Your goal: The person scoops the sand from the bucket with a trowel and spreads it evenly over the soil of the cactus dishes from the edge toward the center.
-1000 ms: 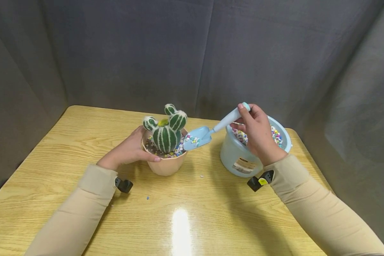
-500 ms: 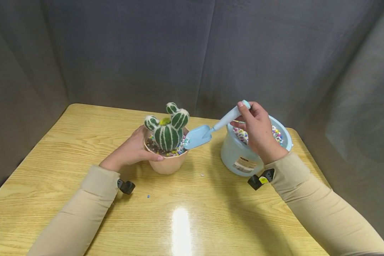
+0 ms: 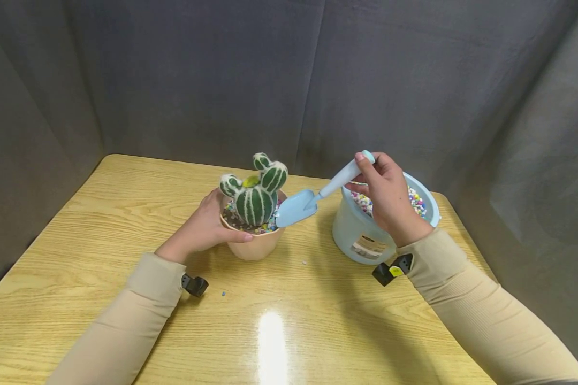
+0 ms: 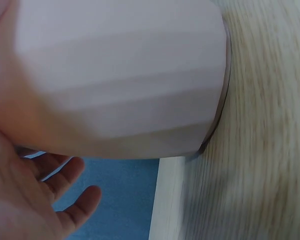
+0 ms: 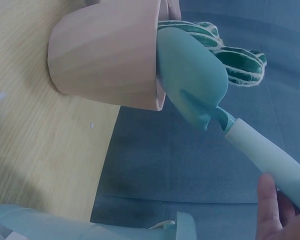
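Observation:
My left hand [image 3: 204,227] grips a peach flower pot [image 3: 254,249] by its left side, thumb over the front of the rim. A striped green cactus [image 3: 255,206] with white fuzz stands in the pot, with small coloured pebbles [image 3: 266,229] and brown soil around its base. With my right hand [image 3: 390,198] I pinch the upper end of the handle of a light blue trowel [image 3: 296,208]. Its blade slopes down to the pot's right rim and bears no visible pebbles. In the right wrist view the blade [image 5: 190,70] overlaps the pot's mouth.
Behind and below my right hand stands a light blue bucket [image 3: 354,238] of coloured pebbles, close by the table's right edge. A white pebble [image 3: 304,262] and a blue pebble [image 3: 223,293] lie on the wooden table [image 3: 212,342]. Grey curtain [image 3: 197,80] surrounds the table.
The pebbles that lay on the trowel's blade have slid off at the pot's right rim. My left hand and the pot have shifted slightly right; my right hand is nearly still.

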The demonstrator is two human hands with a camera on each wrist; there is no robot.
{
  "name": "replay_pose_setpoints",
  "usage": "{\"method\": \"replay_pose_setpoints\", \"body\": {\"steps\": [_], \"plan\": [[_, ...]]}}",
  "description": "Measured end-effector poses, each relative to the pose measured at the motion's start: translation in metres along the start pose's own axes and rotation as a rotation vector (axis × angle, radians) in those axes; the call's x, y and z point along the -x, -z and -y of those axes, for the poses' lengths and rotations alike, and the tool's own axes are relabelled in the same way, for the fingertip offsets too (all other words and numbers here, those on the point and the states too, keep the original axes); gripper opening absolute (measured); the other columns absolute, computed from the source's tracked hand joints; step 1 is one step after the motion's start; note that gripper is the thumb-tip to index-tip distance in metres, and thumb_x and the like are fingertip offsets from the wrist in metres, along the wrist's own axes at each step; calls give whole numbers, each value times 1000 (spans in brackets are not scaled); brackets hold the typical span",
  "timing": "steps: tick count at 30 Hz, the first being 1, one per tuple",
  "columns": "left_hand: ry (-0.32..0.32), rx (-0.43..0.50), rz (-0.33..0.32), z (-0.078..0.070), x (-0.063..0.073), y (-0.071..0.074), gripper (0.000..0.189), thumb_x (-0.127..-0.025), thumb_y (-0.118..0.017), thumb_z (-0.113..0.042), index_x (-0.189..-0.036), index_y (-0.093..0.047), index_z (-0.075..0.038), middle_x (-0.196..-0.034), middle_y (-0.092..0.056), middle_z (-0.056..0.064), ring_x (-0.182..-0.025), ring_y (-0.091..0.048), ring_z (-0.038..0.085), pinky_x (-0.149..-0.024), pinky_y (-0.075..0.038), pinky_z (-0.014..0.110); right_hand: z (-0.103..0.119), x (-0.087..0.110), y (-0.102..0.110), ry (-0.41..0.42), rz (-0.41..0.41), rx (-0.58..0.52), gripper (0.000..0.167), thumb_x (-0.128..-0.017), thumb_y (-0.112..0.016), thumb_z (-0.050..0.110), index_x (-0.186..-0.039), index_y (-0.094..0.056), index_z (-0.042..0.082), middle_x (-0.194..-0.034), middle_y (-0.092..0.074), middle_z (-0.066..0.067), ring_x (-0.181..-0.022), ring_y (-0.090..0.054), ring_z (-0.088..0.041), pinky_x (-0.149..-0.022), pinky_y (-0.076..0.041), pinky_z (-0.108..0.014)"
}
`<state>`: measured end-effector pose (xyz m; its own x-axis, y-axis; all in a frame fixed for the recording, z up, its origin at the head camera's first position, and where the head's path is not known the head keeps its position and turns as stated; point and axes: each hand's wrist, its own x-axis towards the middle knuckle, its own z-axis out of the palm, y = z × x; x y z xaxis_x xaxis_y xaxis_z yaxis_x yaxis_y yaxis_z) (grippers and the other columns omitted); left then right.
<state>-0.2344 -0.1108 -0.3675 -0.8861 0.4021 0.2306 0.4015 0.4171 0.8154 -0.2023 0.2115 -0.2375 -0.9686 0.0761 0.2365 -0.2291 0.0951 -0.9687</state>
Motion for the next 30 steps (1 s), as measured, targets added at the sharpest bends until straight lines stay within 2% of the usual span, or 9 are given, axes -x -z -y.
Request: {"method": "replay_pose_setpoints", "body": {"steps": [10, 18, 25, 30], "plan": [[19, -26, -45, -5, 2, -8, 112, -69, -95, -38, -157, -32, -7, -157, -37, 17, -144, -29, 40, -117, -23, 62, -2, 1, 3, -11, -2, -21, 18, -108, -56, 22, -100, -51, 7, -98, -57, -4, -82, -65, -11, -78, -59, -26], [14, -21, -48, -5, 4, -9, 113, -70, -95, -36, -159, -30, -7, -159, -34, 17, -147, -26, 41, -118, -20, 62, -5, 3, 6, -32, -10, -58, 17, -108, -55, 22, -103, -50, 7, -101, -54, -5, -82, -64, -11, -75, -58, -23], [2, -40, -54, -7, 4, -7, 112, -71, -94, -37, -158, -32, -6, -159, -34, 19, -146, -28, 42, -119, -18, 62, 0, -1, 4, 37, 5, -58, 14, -106, -59, 20, -101, -53, 9, -100, -58, -4, -83, -66, -13, -79, -59, -27], [19, -46, -43, -6, 3, -8, 114, -71, -94, -38, -159, -30, -6, -159, -34, 19, -146, -27, 42, -119, -19, 62, 2, -1, 3, 34, -3, -49, 13, -105, -61, 18, -100, -54, 9, -97, -59, -3, -82, -68, -13, -78, -60, -27]]}}
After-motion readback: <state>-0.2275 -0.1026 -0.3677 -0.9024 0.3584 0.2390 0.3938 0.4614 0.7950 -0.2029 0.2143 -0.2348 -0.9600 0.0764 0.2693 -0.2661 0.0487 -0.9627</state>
